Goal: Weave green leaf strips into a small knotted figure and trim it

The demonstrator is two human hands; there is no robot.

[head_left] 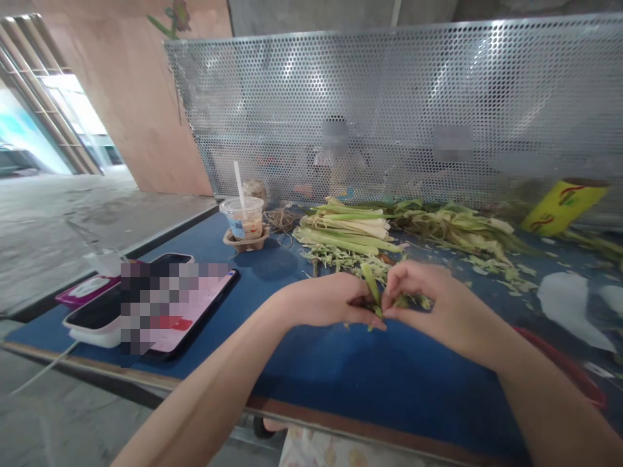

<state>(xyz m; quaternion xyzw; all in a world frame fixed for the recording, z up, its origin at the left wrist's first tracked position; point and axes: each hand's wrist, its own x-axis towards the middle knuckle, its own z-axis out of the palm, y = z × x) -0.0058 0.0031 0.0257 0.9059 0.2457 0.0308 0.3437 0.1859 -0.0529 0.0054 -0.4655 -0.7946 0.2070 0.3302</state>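
A short pale-green plant stalk stands tilted between my two hands above the blue table. My left hand is closed around its lower part with thumb and fingers. Thumb and fingertips of my right hand pinch at the stalk's lower end, where small green bits show; the exact grip is partly hidden. Just beyond my hands lie chopped green shreds. Behind them is a stacked bundle of pale-green stalks.
Loose leaves lie along a perforated metal screen. At right are a yellow roll, white paper and a red object. A drink cup, twine and phones sit left.
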